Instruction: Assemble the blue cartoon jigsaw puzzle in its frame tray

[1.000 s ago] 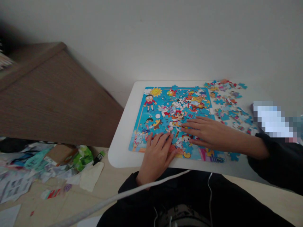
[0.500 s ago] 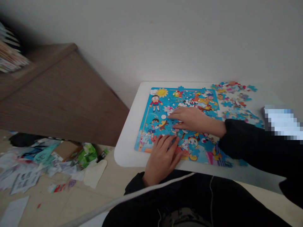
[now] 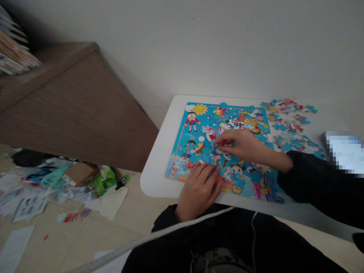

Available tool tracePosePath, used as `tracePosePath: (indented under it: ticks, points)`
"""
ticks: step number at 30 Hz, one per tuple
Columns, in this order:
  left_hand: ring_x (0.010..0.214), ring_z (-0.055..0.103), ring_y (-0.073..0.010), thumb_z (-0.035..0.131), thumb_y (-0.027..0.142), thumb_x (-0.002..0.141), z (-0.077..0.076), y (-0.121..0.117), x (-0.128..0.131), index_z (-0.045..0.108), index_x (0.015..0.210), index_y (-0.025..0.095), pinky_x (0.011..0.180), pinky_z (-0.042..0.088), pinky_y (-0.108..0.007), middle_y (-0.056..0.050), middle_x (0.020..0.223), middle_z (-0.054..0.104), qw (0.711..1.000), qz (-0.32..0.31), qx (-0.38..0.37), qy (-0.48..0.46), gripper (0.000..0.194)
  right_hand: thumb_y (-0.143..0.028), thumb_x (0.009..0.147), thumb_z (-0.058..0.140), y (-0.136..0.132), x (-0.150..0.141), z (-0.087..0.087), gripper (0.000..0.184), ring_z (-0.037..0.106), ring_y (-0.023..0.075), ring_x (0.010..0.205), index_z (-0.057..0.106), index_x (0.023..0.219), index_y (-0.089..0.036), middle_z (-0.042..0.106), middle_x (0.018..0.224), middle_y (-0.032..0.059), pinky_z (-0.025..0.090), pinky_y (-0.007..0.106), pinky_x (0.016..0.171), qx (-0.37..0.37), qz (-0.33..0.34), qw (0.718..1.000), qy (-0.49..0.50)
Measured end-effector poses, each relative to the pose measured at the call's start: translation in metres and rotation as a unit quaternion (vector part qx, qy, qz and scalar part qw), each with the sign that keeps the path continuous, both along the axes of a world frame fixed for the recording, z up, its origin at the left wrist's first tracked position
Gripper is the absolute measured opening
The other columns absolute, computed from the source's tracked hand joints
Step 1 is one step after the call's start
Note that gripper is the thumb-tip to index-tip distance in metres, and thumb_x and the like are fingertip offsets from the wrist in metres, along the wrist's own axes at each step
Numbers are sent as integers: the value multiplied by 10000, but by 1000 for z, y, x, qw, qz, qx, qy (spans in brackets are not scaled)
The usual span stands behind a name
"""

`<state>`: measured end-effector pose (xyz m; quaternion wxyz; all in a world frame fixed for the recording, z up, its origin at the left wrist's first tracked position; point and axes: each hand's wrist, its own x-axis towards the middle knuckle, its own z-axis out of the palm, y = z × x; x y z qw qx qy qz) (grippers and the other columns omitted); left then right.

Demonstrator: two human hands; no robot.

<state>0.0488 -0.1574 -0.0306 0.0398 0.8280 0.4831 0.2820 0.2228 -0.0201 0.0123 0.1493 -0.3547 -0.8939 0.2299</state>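
A bright blue cartoon jigsaw puzzle (image 3: 182,151) lies on a white table, its printed figures partly pieced together. My left hand (image 3: 200,189) rests on the puzzle's lower edge with the fingers stretched out flat, holding nothing that shows. Over the middle of the puzzle, my right hand (image 3: 243,146) has thumb and fingers pinched together on a small bluish puzzle piece (image 3: 217,148), partly hidden by the fingers. Loose puzzle pieces (image 3: 295,127) lie in a heap off the puzzle's right side.
The white table (image 3: 156,170) stands against a grey wall. A phone-like device with a blurred screen (image 3: 344,151) lies at its right. A brown wooden cabinet (image 3: 85,113) rises at left, with bags and papers (image 3: 71,182) on the floor below. A pale cable (image 3: 159,235) crosses my lap.
My right hand has gone from fingers spread flat on the puzzle to a raised pinch on a piece, slightly rightward. My left hand stays put; the whole view has shifted a little.
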Motion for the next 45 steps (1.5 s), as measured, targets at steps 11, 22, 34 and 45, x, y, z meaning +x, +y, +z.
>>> tracePosePath:
  ticks: [11, 22, 34, 45]
  points:
    - [1112, 569, -246, 486, 266, 924, 0, -2, -8, 601, 1173, 160, 1019, 416, -499, -103, 1133, 655, 995, 97, 18, -7, 294, -365, 837, 560, -28, 62, 7, 207, 671, 151, 634, 726, 859, -244, 724, 725, -11, 524, 256, 555, -169, -9, 986, 2]
    - [1174, 538, -265, 374, 263, 951, 22, 38, -80, 550, 1275, 169, 998, 431, -484, -110, 1243, 617, 986, 97, -40, 132, 380, -284, 834, 545, -30, 52, -4, 227, 642, 143, 650, 721, 967, -229, 716, 820, 23, 488, 260, 588, -19, 19, 997, -73]
    - [981, 557, -273, 392, 338, 948, 14, 49, -72, 637, 1159, 180, 869, 444, -441, -120, 1082, 643, 974, 127, -18, 185, 360, -295, 931, 436, -64, 74, -8, 320, 592, 222, 1070, 636, 1173, -229, 643, 1174, 76, 515, 396, 878, 124, 16, 989, -77]
    - [858, 505, -265, 339, 414, 960, 11, 51, -61, 604, 1214, 185, 757, 421, -404, -114, 984, 596, 954, 197, 6, 227, 433, -250, 937, 430, -69, 86, -22, 339, 584, 227, 1124, 607, 1221, -197, 636, 1227, 69, 511, 400, 925, 207, 21, 973, -102]
